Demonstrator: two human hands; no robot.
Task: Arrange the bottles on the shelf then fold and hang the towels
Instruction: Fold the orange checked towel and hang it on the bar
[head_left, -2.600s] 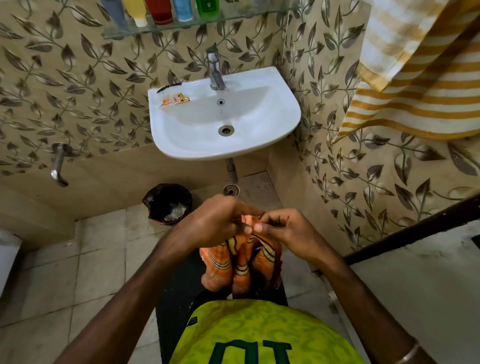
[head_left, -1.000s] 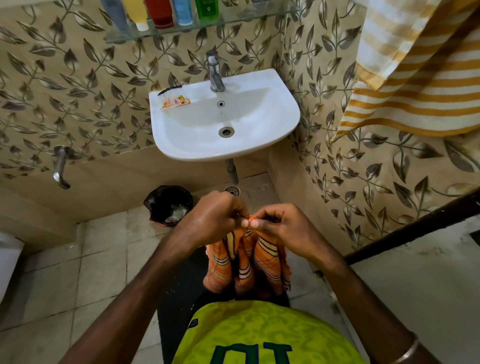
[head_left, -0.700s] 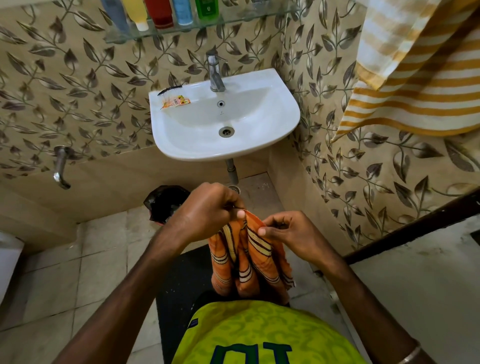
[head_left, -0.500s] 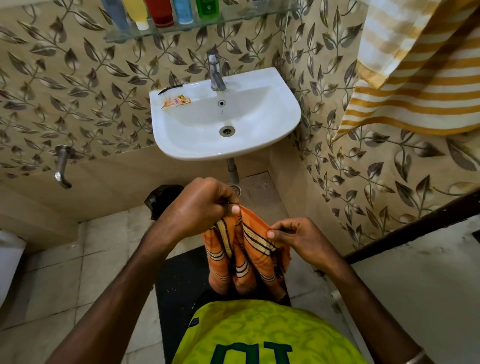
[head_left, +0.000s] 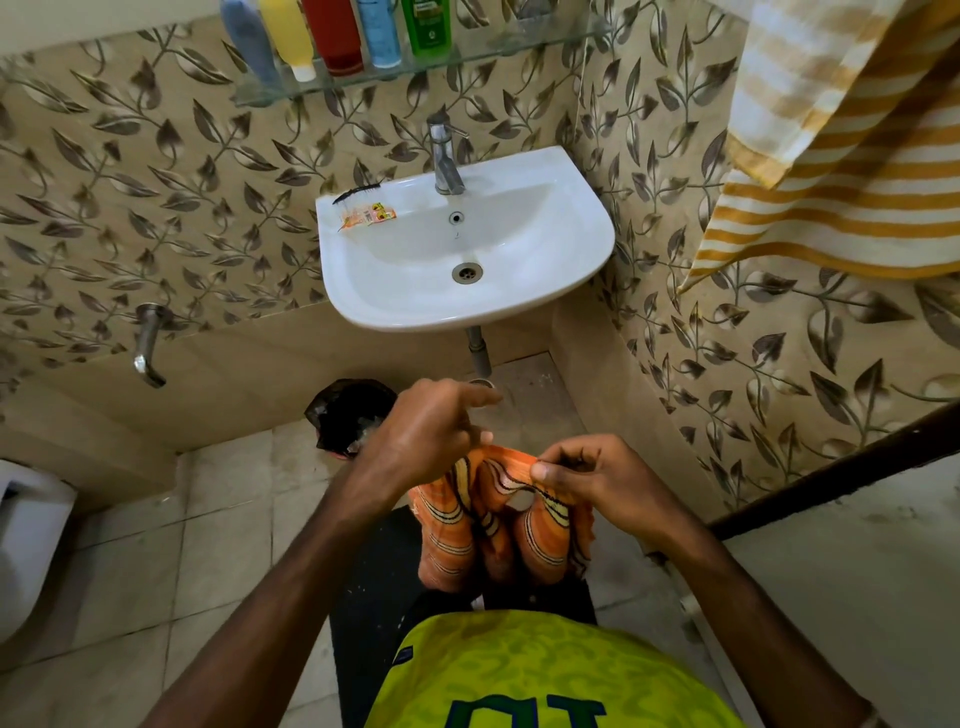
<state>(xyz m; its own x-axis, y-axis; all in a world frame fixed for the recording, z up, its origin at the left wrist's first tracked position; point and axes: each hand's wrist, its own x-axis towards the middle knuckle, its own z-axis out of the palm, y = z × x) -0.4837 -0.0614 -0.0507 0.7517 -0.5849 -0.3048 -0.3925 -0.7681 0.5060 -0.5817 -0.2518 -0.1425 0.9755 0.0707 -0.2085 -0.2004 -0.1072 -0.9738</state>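
An orange striped towel (head_left: 498, 525) hangs bunched in front of my waist. My left hand (head_left: 426, 431) pinches its top edge on the left, with the index finger sticking out straight. My right hand (head_left: 592, 475) pinches the same edge on the right between thumb and fingers. Several bottles (head_left: 332, 31) stand in a row on the glass shelf (head_left: 519, 47) above the sink. A yellow-and-white striped towel (head_left: 852, 156) hangs on the right wall.
A white sink (head_left: 571, 270) with a steel tap (head_left: 444, 156) juts from the wall ahead; a small sachet and a comb lie on its rim. A black bin (head_left: 343, 415) stands on the floor below. A wall spout (head_left: 148, 345) is at left.
My hands have drawn apart along the towel's top edge, spreading it a little. My left index finger has straightened out.
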